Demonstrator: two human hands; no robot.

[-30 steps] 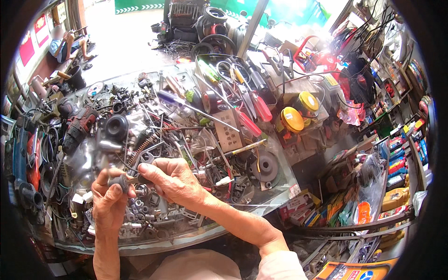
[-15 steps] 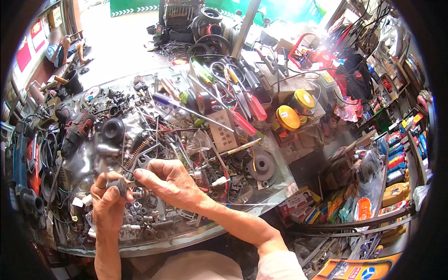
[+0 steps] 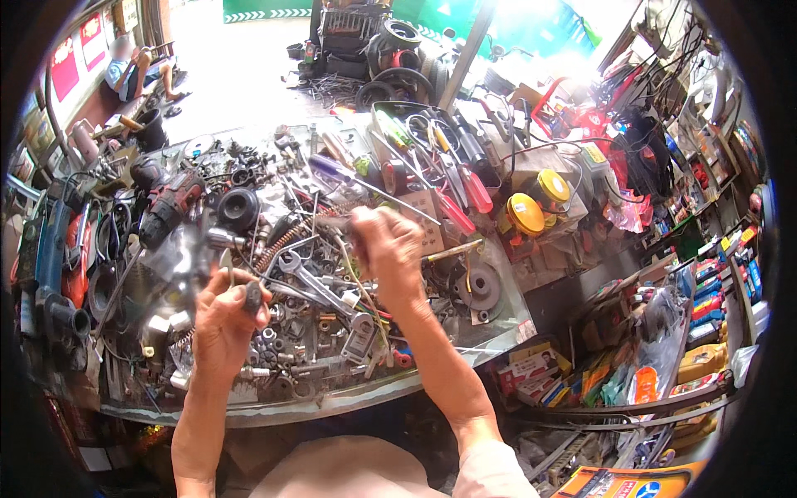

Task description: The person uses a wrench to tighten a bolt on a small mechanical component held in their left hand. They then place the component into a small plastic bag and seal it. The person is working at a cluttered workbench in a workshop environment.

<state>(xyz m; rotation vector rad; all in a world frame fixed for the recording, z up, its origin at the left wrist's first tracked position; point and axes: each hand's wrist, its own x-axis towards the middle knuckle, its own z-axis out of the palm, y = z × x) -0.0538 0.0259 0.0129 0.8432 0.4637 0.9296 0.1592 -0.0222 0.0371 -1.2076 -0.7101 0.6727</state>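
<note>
My left hand (image 3: 220, 319) is closed on a small dark grey part (image 3: 252, 297) over the littered glass-topped table (image 3: 491, 342). Higher and to the right, my right hand (image 3: 390, 249) is blurred by motion, fingers curled toward the screwdrivers; a dark shape shows at its fingertips, too smeared to make out. Between my hands lie steel spanners (image 3: 311, 282) among nuts, bolts, springs and wires. Just behind my left hand are a clear plastic bag (image 3: 173, 259) and a black round rubber part (image 3: 238, 207).
A red-and-black drill (image 3: 170, 212) lies left. At back right stand a holder of screwdrivers and pliers (image 3: 432, 158) and yellow-lidded tins (image 3: 525, 213). Shelves of packaged goods (image 3: 710, 299) line the right. A seated person (image 3: 133, 75) is at far upper left, beyond the table.
My right hand has left the part held in my left hand and moved up and right. My left hand has risen slightly and shifted right, still holding the part. The view has shifted somewhat.
</note>
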